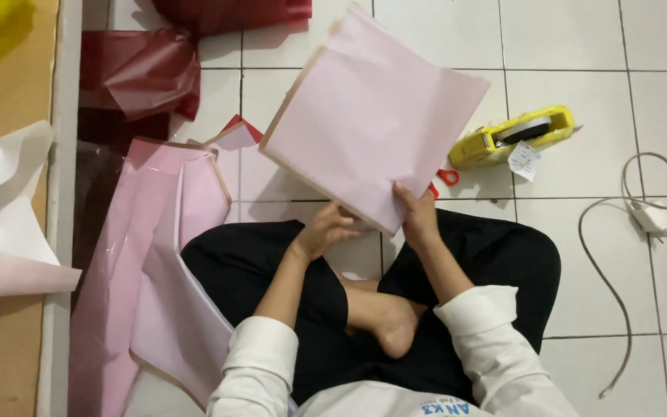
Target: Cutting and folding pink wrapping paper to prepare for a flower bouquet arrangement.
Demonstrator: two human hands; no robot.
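Two hands meet at the near corner of a pale pink sheet (372, 116), which is held up off the floor in front of a person sitting cross-legged in black trousers (496, 255). The left hand (324, 230) curls under the lower edge, fingers pressed against the underside and thumb on top. The right hand (418, 215) pinches the same corner from the other side, fingertips pressed together on the paper.

The sheet looks like thin wrapping paper, roughly square and tilted like a diamond. It is matte and faintly creased, with a tan line along its left and lower edges, possibly a second layer or a border. It appears flat and unfolded, so judging by this the handling has barely begun. No tape shows on it.

To the person's left more pink sheets (156, 270) lie loosely overlapped on the white tiled floor (580, 46). Just beyond the held sheet, a red scissor handle (448, 177) peeks out beside a yellow tape dispenser (515, 137). Farther right lies a white charger with its cable (650, 216). At the far left sit dark red sheets (140, 69).
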